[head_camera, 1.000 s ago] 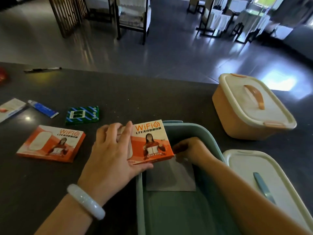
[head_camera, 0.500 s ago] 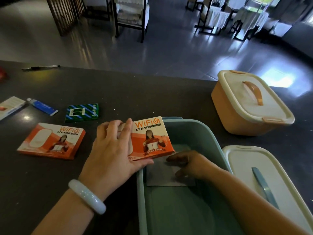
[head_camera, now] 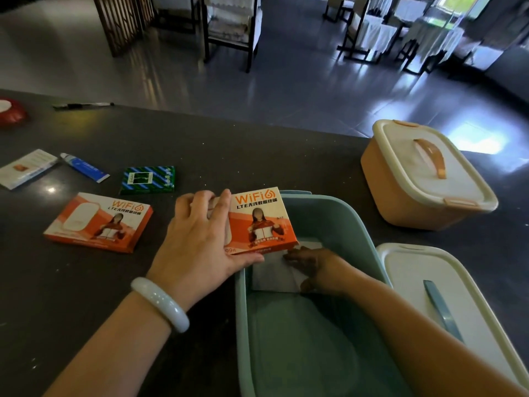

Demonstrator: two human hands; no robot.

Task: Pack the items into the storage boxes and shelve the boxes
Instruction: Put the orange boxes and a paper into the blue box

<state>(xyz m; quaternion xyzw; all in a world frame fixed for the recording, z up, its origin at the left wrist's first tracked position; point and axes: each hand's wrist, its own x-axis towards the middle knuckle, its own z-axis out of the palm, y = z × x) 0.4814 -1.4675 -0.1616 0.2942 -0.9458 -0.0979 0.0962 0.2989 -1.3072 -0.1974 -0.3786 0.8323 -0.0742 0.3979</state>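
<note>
hands (head_camera: 200, 242) on orange-white wifi box (head_camera: 262, 222)

The left hand (head_camera: 200, 242) lies palm down with fingers spread, thumb tucked under and fingers over the top of an orange carton (head_camera: 262, 222) it grips at the near left rim of the teal box (head_camera: 369, 247). A pale bangle (head_camera: 161, 303) circles that wrist. The right hand (head_camera: 316, 270) reaches down inside the box, fingers flat and extended, pressing on a grey sheet (head_camera: 272, 275); its forearm slants in from the lower right.
</note>
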